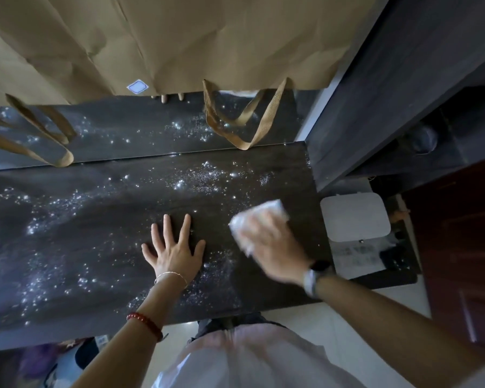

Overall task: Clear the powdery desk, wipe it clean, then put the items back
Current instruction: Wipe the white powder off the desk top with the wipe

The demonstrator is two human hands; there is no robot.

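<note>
I judge the bench (95, 219) cleared, wiping barely begun: my right hand (266, 242) clutches a white wipe (259, 217) at centre right, left hand (174, 247) spread flat, powder (196, 177) everywhere.

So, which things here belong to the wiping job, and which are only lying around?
In the job: desk, white powder, wiping cloth in right hand, left hand flat on desk.

Lying around: paper bags, white lidded box.
</note>
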